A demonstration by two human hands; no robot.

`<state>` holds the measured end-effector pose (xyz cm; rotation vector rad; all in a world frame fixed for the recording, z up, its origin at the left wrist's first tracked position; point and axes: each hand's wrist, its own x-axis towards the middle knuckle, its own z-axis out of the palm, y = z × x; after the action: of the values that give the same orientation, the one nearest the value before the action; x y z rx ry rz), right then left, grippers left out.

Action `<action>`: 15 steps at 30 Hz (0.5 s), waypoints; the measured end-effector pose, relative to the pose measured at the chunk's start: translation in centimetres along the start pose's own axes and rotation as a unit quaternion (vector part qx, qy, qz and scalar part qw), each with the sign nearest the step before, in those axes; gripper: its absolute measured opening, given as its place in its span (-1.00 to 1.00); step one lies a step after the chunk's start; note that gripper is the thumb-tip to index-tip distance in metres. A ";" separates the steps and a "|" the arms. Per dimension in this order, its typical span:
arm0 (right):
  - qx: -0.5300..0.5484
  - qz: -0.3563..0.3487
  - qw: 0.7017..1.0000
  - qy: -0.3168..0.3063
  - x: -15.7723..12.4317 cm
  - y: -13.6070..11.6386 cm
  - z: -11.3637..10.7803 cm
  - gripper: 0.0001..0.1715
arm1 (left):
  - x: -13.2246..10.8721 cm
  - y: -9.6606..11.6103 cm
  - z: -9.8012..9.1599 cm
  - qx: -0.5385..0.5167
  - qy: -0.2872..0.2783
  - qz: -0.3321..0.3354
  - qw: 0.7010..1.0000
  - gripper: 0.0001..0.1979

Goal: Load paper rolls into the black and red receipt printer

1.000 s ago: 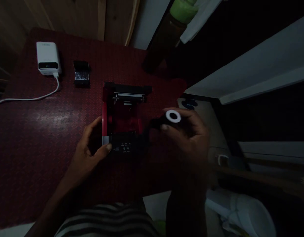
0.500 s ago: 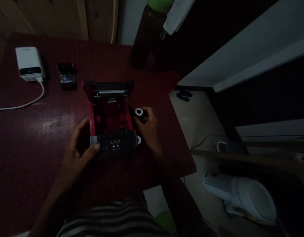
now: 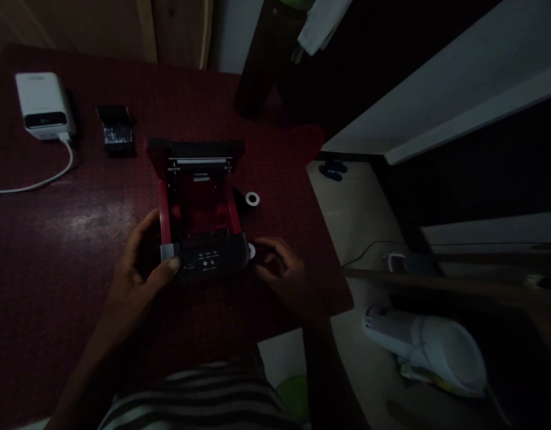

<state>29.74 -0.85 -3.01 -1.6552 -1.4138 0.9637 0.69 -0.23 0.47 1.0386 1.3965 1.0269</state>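
Note:
A small red and black printer stands open on the dark red table, its lid tipped back. My left hand grips its front left corner, thumb on the black control panel. A small dark roll with a white end lies on the table just right of the printer, free of any hand. My right hand rests at the printer's front right corner, fingers curled around a second small white-ended piece. The scene is very dark.
At the far left of the table sit a white box with a white cable and a small black device. The table's right edge drops to a pale floor, where a white appliance lies.
My right hand carried the white-ended roll in from the right, set it down beside the printer, then drew back to the printer's front right corner. The left hand kept its hold.

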 end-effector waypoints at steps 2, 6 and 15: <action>0.005 -0.016 1.000 -0.011 -0.2 -0.3 1.0 -0.47 | 0.0 0.2 0.0 0.001 -0.004 0.006 1.000 -0.18; 0.009 -0.033 0.999 -0.017 0.4 -0.5 2.0 -0.64 | 0.1 -0.3 -0.1 -0.004 -0.004 0.025 1.000 -0.18; -0.176 -0.257 0.949 -0.038 1.7 -10.1 -3.9 -0.55 | 0.3 -1.3 -0.1 -0.023 -0.016 0.037 0.999 -0.17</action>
<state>29.05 1.78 7.58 -1.3758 -2.0292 0.4974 0.48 -0.22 -0.86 1.0750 1.3116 1.0866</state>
